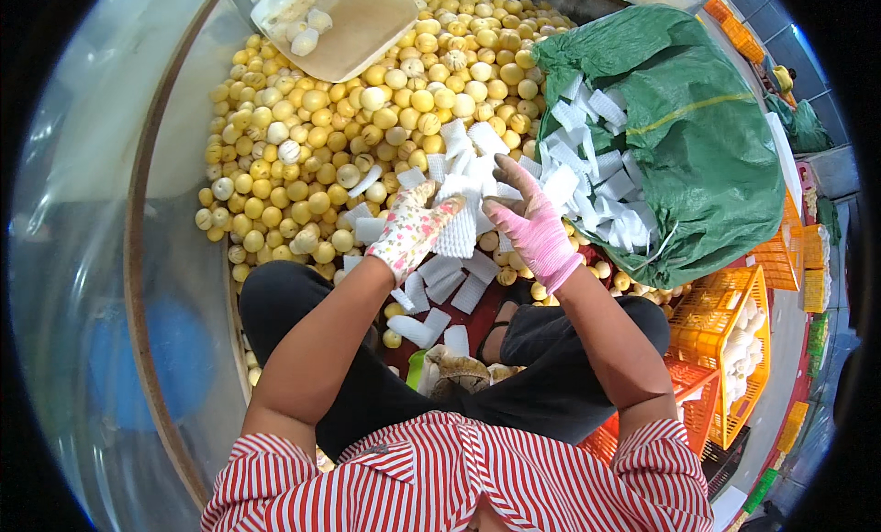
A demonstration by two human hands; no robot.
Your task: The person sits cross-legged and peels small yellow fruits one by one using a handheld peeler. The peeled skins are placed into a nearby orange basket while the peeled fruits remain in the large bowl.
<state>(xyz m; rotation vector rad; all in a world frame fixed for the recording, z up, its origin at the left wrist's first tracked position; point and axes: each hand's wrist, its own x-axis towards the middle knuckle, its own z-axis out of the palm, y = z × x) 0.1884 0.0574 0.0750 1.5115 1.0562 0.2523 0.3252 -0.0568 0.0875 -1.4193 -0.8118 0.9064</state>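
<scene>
My left hand [413, 230], in a white glove with a floral print, is closed on a white foam net sleeve [455, 230] with its thumb and fingers. Just right of that sleeve is my right hand [528, 229] in a pink knit glove, its fingers spread and apparently holding nothing. More white foam net sleeves [440, 277] lie loose below and around both hands. A heap of round yellow fruit [310, 146] spreads beyond them. At the right, an opened green woven sack [702, 139] holds many more white sleeves.
A shallow pale plastic basin [365, 22] with a few sleeved fruits rests on the far side of the heap. Orange plastic crates [712, 291] stand at the right, one holding white-wrapped items. A curved brown edge [138, 256] and clear plastic sheeting [76, 208] run along the left.
</scene>
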